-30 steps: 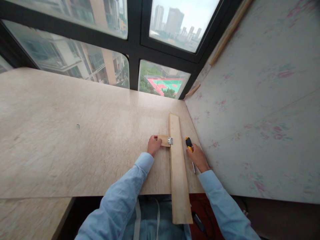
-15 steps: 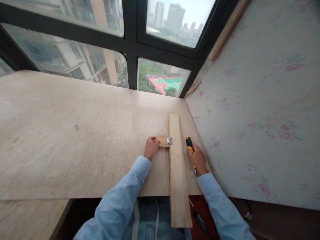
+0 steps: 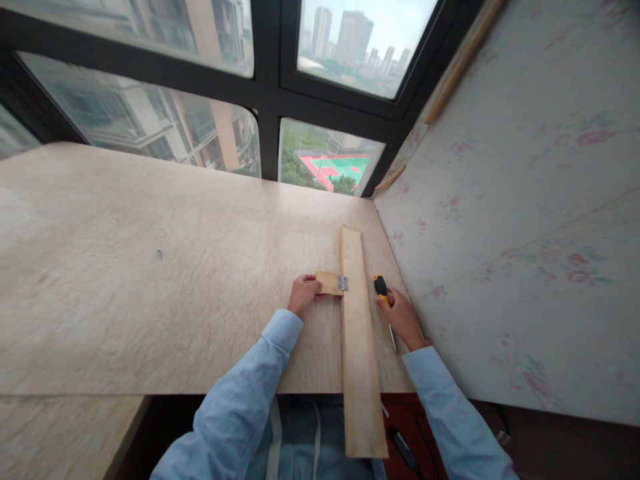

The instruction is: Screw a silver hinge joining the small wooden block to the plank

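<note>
Head view: apparently steadying a silver metal hinge (image 3: 343,283).
On a beige ledge (image 3: 200,307), it spans a small tan wooden block (image 3: 327,283), pinched by the left hand (image 3: 303,297), and a long pale wooden plank (image 3: 358,360). The right hand (image 3: 404,320) grips a yellow-and-black screwdriver (image 3: 381,287); the next move probably needs steady alignment.

Home room, floral wallpaper (image 3: 500,220), window ledge (image 3: 125,280)

On the sill (image 3: 210,300), the plank (image 3: 360,367) lies (hinge (image 3: 343,283) at its left edge) between block (image 3: 327,283) and screwdriver (image 3: 381,287).
</note>
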Action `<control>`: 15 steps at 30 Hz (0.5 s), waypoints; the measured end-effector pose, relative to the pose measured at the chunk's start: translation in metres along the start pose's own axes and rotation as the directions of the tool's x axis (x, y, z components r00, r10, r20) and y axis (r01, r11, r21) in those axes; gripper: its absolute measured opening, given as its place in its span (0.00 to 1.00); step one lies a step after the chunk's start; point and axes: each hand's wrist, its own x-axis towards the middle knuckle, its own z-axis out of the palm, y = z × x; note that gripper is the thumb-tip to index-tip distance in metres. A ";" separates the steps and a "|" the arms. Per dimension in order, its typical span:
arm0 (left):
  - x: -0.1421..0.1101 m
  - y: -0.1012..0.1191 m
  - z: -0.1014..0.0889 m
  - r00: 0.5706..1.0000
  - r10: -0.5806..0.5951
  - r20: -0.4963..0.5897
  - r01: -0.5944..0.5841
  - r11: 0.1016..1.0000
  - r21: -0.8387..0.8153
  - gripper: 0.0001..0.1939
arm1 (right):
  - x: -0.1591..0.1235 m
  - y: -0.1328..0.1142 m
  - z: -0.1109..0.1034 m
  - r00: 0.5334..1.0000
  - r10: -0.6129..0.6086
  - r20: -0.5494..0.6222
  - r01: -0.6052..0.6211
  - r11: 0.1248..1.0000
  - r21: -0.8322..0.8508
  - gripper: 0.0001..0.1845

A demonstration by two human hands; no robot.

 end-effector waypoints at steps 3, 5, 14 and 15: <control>0.001 0.001 0.001 1.000 -0.004 0.000 0.004 1.000 -0.007 0.11 | 0.005 0.008 0.000 1.000 -0.008 0.025 0.007 0.999 0.032 0.35; 0.001 0.001 0.001 1.000 -0.003 0.004 0.003 1.000 -0.013 0.10 | 0.007 0.012 -0.002 0.999 0.014 0.048 -0.016 0.999 0.037 0.38; 0.001 -0.004 0.001 1.000 0.015 0.016 -0.015 1.000 0.011 0.09 | 0.008 -0.006 -0.033 0.994 -0.006 -0.113 -0.009 0.991 -0.135 0.39; 0.001 -0.004 0.001 1.000 0.016 0.020 -0.017 1.000 0.018 0.09 | 0.009 -0.013 -0.038 0.991 -0.024 -0.133 0.005 0.990 -0.143 0.39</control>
